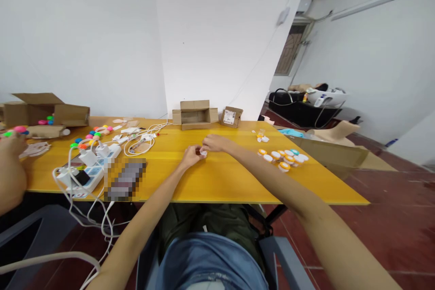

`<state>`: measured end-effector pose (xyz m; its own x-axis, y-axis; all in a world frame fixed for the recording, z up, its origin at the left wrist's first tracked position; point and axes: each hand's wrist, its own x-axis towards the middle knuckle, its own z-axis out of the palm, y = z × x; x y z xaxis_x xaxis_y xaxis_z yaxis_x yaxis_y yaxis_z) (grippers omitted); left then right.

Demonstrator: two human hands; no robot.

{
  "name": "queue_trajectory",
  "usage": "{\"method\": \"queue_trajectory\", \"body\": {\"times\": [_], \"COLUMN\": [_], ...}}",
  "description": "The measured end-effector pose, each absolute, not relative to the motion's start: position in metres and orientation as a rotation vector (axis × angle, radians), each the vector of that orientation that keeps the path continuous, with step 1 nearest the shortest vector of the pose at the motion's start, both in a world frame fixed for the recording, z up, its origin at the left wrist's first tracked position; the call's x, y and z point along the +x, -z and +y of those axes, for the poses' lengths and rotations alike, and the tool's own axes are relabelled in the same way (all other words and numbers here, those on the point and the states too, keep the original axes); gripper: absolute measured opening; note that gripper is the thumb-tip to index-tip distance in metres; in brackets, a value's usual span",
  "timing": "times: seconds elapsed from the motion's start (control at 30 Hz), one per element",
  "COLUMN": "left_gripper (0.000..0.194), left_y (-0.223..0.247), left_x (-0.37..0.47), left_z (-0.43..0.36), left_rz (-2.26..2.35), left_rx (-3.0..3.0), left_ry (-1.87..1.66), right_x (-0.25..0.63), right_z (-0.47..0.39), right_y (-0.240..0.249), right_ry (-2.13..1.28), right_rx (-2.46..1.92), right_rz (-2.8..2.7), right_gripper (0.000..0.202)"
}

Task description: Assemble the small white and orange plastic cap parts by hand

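Over the middle of the table (231, 181), my left hand (191, 156) and my right hand (214, 143) meet. My left hand has its fingers closed round a small whitish, partly clear thing (203, 152), too small to name exactly. From above, the fingers of my right hand pinch at the same spot, hiding most of what they touch. To the right of my hands stand several small round containers (284, 166) with orange, white and teal lids. Behind them lie a few small loose white and orange pieces (263, 138).
An open cardboard box (196, 120) and a smaller carton (232, 117) stand against the wall. Left are a power strip (93, 174) with tangled white cables, a blurred phone (125, 180) and coloured balls (91, 136). Another person's hand (12, 145) is at far left.
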<state>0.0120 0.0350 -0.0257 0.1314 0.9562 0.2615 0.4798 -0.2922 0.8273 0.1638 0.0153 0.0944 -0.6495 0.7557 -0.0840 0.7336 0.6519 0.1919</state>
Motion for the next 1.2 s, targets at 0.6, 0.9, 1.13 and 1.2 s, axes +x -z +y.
{"method": "queue_trajectory", "body": {"times": [0.6,0.9,1.13,1.2], "left_gripper": [0.021,0.021,0.02,0.02], "left_y": [0.031,0.02,0.017,0.018], "left_x": [0.009,0.013,0.013,0.013], "left_z": [0.039,0.031,0.029,0.03], "left_rz": [1.358,1.396,1.414,1.416], "left_rx": [1.96,1.952,1.945,1.944], "left_ry": [-1.065,-1.036,-1.007,-1.013], "right_x": [0.153,0.152,0.154,0.155], "right_z": [0.0,0.001,0.006,0.007], "right_y": [-0.101,-0.1,-0.096,-0.098], "right_ry": [-0.329,-0.308,-0.222,-0.186], "right_rx": [1.365,1.352,1.358,1.339], "right_rz": [2.528,2.511,2.561,2.572], "right_gripper": [0.049,0.052,0.047,0.044]}}
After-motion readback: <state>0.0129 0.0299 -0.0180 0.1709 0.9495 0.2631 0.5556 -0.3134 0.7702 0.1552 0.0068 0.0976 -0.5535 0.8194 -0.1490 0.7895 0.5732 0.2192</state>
